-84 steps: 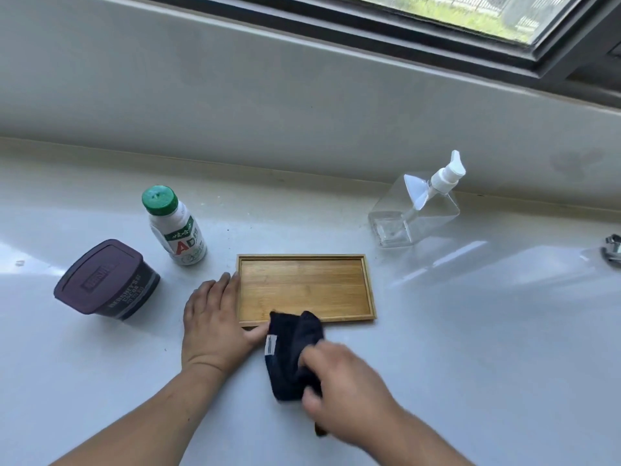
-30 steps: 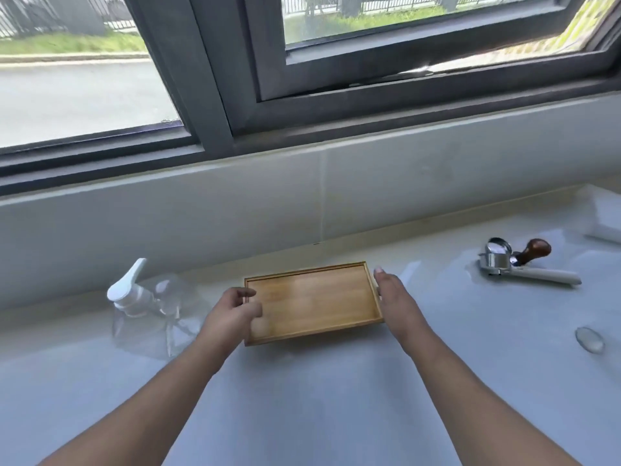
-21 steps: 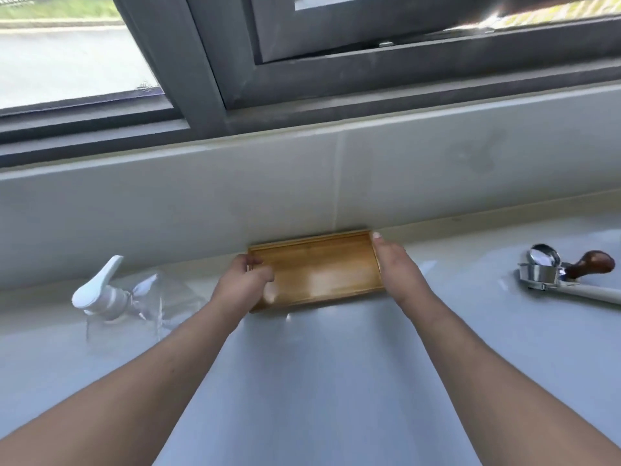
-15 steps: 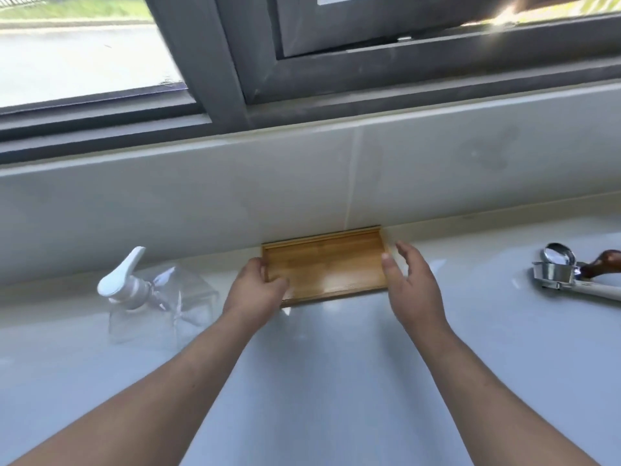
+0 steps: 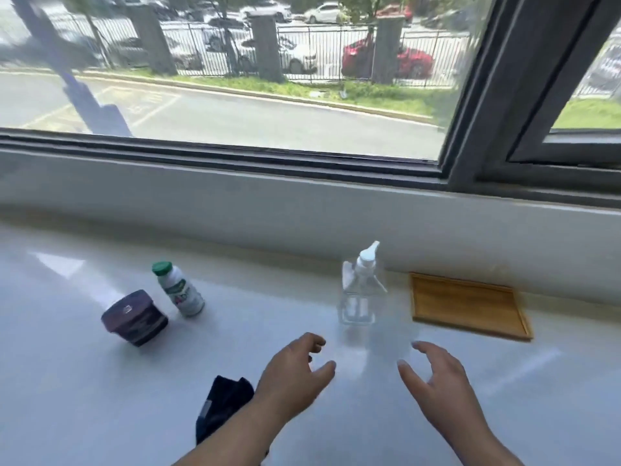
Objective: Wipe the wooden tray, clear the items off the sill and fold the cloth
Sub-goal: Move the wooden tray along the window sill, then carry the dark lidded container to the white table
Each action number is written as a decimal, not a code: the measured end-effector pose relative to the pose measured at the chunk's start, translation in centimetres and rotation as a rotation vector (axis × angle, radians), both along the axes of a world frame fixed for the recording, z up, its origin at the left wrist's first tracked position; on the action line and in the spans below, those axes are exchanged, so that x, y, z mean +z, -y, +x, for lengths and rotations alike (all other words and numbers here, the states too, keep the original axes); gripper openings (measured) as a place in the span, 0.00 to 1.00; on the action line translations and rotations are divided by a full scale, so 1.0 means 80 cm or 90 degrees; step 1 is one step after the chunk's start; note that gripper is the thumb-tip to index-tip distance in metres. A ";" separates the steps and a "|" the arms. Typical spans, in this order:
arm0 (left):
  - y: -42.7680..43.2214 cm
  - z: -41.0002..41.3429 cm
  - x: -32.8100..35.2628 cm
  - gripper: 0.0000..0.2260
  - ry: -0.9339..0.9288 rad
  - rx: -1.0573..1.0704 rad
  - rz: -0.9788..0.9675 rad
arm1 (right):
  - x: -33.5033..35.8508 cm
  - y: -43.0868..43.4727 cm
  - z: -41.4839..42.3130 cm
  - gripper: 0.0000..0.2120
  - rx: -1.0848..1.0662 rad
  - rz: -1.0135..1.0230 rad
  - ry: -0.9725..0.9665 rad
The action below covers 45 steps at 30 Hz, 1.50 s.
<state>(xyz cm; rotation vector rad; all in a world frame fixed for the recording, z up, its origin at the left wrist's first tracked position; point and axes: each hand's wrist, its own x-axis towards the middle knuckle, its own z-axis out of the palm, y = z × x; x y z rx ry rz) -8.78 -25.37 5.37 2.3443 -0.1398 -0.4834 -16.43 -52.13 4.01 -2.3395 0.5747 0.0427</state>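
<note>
The wooden tray (image 5: 468, 303) lies flat against the back wall at the right, with nothing on it. A clear pump bottle (image 5: 359, 290) stands upright just left of it. My left hand (image 5: 295, 375) and my right hand (image 5: 437, 378) hover over the sill in front of the pump bottle, both empty with fingers spread. The dark cloth (image 5: 221, 405) lies crumpled beside my left forearm, partly hidden by it. Further left stand a white bottle with a green cap (image 5: 178, 289) and a dark purple lidded tub (image 5: 134, 317).
The white glossy sill (image 5: 67, 381) runs the width of the view, backed by a low white wall (image 5: 235, 213) under a dark-framed window (image 5: 477, 95).
Both hands have let go of the tray, which now rests against the back wall, and have drawn back to the left. The view has swung left, showing the cloth, bottle and tub again.
</note>
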 end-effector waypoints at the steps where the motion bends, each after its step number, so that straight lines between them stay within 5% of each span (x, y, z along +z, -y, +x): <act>1: -0.044 -0.007 0.006 0.21 0.013 0.030 0.001 | 0.008 -0.035 0.000 0.26 0.025 -0.005 0.005; 10: -0.415 -0.042 0.102 0.33 0.149 0.201 0.099 | 0.084 -0.359 0.026 0.31 0.177 0.000 0.115; 18: -0.564 -0.039 0.134 0.34 0.183 0.265 0.121 | 0.118 -0.529 0.073 0.35 0.245 0.021 0.145; 27: -0.576 0.059 0.064 0.36 0.117 0.171 0.192 | 0.027 -0.585 0.168 0.31 0.178 0.114 0.051; 36: -0.524 0.230 -0.005 0.45 0.035 0.043 0.226 | -0.075 -0.635 0.283 0.21 -0.080 0.581 -0.272; 42: -0.505 0.263 -0.049 0.42 -0.013 0.009 0.227 | -0.089 -0.659 0.300 0.09 -0.118 0.686 -0.286; 45: -0.519 0.265 -0.043 0.37 -0.001 0.019 0.220 | -0.078 -0.680 0.305 0.15 -0.105 0.708 -0.278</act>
